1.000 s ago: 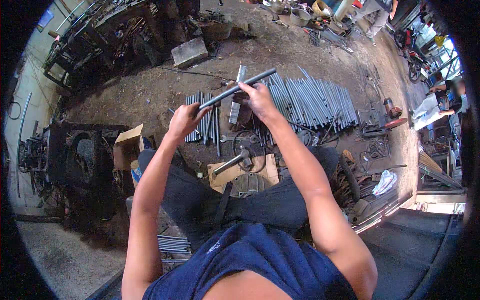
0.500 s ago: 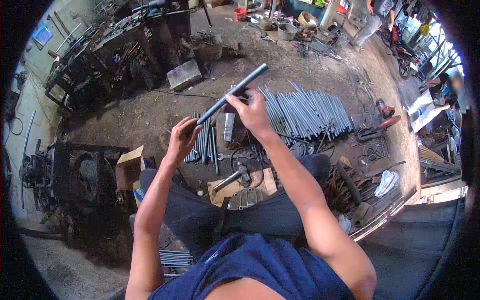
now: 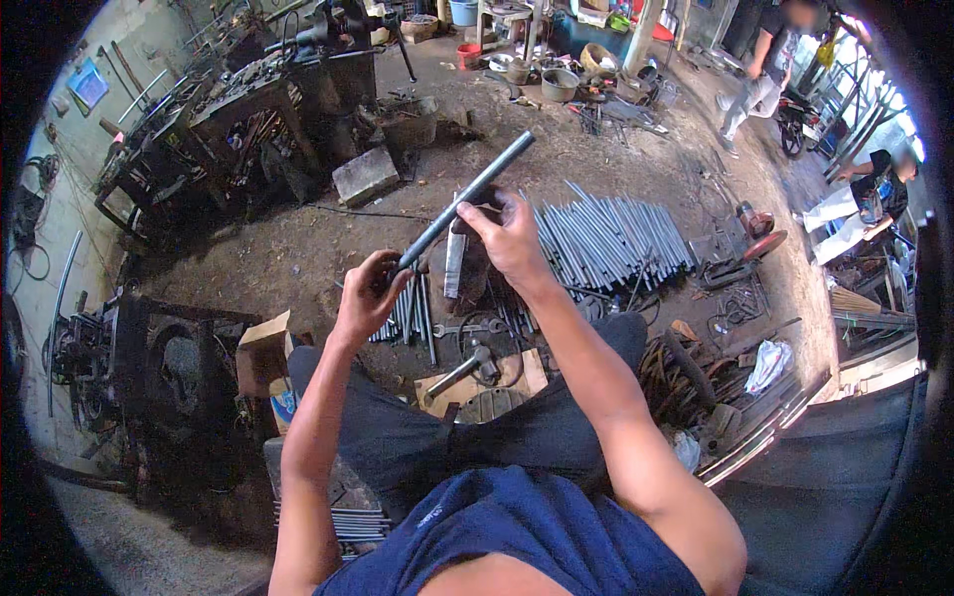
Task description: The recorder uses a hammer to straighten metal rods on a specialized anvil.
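A grey metal pipe (image 3: 487,177) slants up and away in front of me, its far end free in the air. My left hand (image 3: 368,298) has its fingers closed around the near end. Higher up, my right hand (image 3: 509,238) grips the same pipe near its middle, thumb along the near side. Beneath and beyond the right hand, a wide pile of similar pipes (image 3: 616,238) lies on the ground. A smaller bunch of pipes (image 3: 412,313) rests below the left hand. Between my legs are a hammer (image 3: 462,374) and a round metal piece (image 3: 490,404) by a cardboard sheet.
A concrete block (image 3: 366,177) sits ahead on the dirt floor. Dark machinery (image 3: 179,368) and an opened cardboard box (image 3: 260,353) stand at my left. To the right are a red-wheeled tool (image 3: 763,241) and a white cloth (image 3: 768,368). Two people are at the far right.
Both hands have come slightly down and nearer with the pipe, which now tilts a little more steeply. At the upper right, a walking person shows more fully. The view has shifted slightly.
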The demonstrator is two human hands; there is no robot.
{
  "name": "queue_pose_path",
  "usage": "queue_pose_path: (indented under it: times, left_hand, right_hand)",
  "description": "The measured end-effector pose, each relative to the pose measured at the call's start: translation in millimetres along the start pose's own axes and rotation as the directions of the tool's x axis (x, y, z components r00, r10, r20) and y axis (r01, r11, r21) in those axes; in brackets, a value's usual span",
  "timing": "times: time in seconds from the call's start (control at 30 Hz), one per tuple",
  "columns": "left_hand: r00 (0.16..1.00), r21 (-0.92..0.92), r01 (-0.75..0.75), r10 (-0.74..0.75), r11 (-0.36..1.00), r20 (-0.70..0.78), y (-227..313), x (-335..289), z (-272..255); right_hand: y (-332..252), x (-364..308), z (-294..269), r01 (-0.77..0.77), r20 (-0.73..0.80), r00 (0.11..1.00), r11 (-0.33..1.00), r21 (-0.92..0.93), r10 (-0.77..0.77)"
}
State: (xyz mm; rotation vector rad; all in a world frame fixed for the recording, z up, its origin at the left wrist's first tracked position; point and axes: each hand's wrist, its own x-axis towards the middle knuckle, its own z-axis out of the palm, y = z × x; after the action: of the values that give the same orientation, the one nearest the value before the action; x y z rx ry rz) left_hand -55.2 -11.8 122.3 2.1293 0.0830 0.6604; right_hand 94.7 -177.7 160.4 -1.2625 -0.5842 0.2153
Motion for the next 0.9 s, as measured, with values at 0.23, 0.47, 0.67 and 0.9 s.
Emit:
queue_pose_path:
  times: [0.23, 0.47, 0.67, 0.9]
  left_hand:
    - [0.994, -0.068, 0.063, -0.057, 0.996, 0.089, 2, -8, 0]
    - [0.969, -0.349, 0.241, -0.208, 0.906, 0.132, 20, -15, 1]
    - [0.982, -0.22, 0.154, -0.125, 0.963, 0.14, 20, -17, 3]
    - [0.995, -0.197, 0.103, -0.104, 0.975, 0.007, 36, -17, 4]
  right_hand:
    - [-4, -2, 3, 0.098, -0.001, 0.995, 0.994, -0.038, -0.098]
    - [-18, -9, 3, 0.026, 0.078, 0.996, 0.996, 0.084, -0.032]
    - [-24, -14, 8, 0.022, 0.038, 0.999, 0.987, 0.157, -0.029]
    - [-26, -17, 8, 0.03, 0.048, 0.998, 0.999, 0.022, -0.031]
